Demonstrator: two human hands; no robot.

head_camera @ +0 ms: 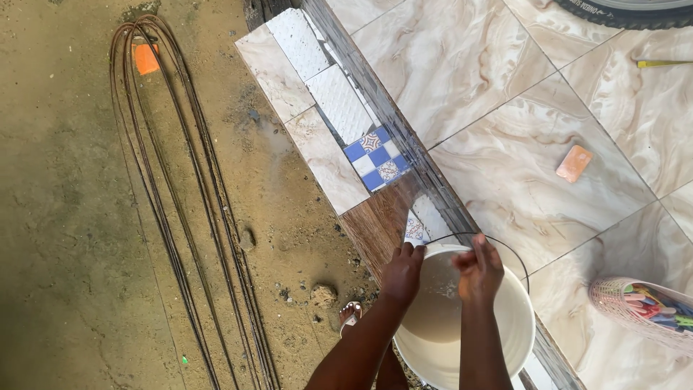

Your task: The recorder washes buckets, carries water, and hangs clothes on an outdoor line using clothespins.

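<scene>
Left hand (401, 273) and right hand (478, 270) perhaps pinching something unclear, over one white bucket (505, 339)

The white bucket (462, 325) runs off the bottom edge, and both arms hide part of its rim. What the right hand (478, 271) pinches is too small to tell. The pink basket (635, 307) is cut by the right edge. Only a strip of the black tyre (628, 11) shows at the top. The sandal (350, 315) is half hidden behind the left arm.
</scene>
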